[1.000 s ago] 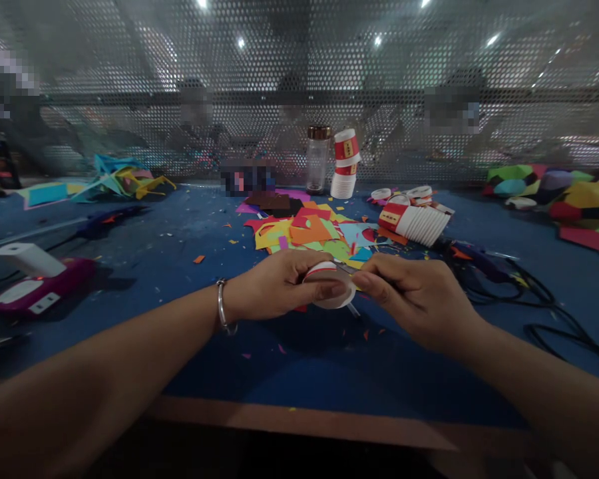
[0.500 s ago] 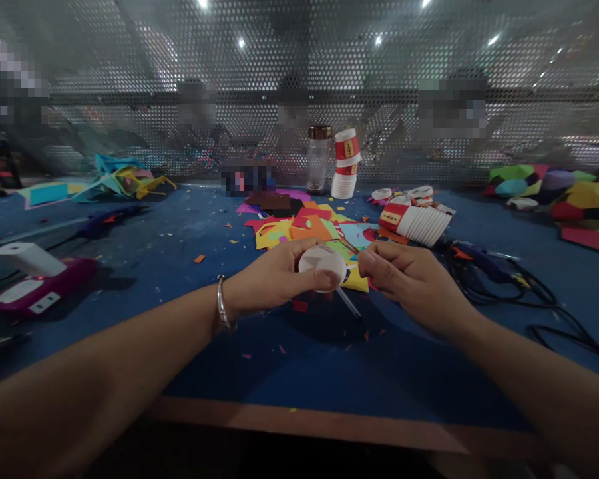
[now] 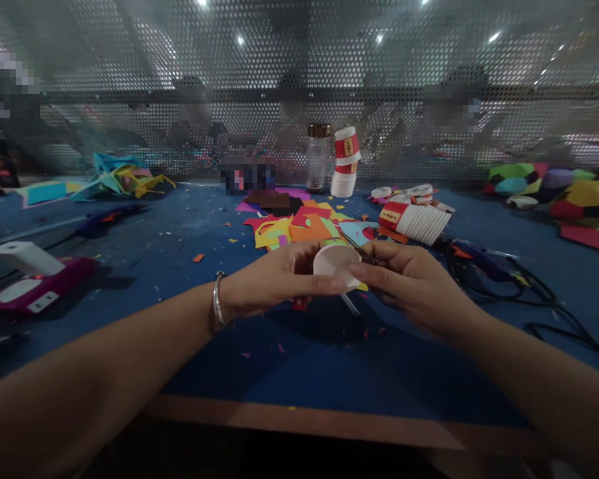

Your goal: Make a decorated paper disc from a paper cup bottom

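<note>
My left hand grips a white round paper cup piece, its thumb across the front and its fingers behind. Its flat round face is turned toward me. My right hand is closed around dark scissors, whose slim blades point up and left past the rim of the cup piece. The scissors' handles are hidden in the fingers. The right thumb touches the right edge of the cup piece. Under and behind both hands lie coloured paper sheets.
A stack of paper cups lies on its side at right, near a blue glue gun with black cable. Upright cups and a glass bottle stand behind. At left are a purple power strip and another glue gun.
The cup piece and my left hand have shifted slightly right. My right hand has turned, bringing the scissors and its thumb against the cup piece.
</note>
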Demonstrator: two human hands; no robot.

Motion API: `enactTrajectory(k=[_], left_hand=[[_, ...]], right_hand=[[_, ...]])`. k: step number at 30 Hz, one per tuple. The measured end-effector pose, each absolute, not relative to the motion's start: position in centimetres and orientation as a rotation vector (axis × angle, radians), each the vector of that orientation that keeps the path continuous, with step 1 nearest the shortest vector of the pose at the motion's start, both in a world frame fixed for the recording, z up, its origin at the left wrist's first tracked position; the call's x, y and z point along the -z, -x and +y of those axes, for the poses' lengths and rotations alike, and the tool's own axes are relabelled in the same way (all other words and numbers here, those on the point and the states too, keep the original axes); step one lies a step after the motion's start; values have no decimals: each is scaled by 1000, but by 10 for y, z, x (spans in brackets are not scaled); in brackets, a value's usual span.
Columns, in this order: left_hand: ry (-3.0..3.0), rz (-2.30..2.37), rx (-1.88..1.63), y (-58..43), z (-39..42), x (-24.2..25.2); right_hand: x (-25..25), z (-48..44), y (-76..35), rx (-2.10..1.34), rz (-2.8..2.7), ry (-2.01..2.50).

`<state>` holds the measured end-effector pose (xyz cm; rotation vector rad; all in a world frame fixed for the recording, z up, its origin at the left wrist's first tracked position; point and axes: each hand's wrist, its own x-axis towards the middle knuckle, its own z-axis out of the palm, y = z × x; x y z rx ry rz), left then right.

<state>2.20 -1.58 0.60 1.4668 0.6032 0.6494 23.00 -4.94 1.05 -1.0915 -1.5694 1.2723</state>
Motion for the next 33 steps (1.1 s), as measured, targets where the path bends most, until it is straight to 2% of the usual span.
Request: enactTrajectory(k=[8,19,33], left_hand=[[-1482,501,-787,-21,-14,-2],[-1612,384,-867,-22,-10,4],[-1956,626,-995,-11,-9,-3]], right_hand=[[-14,-50,-228,-1378,-1357,1078],[-15,-51,-227,-1484,-1347,1020],[-7,-47,-229,-1228,-1526,1116]])
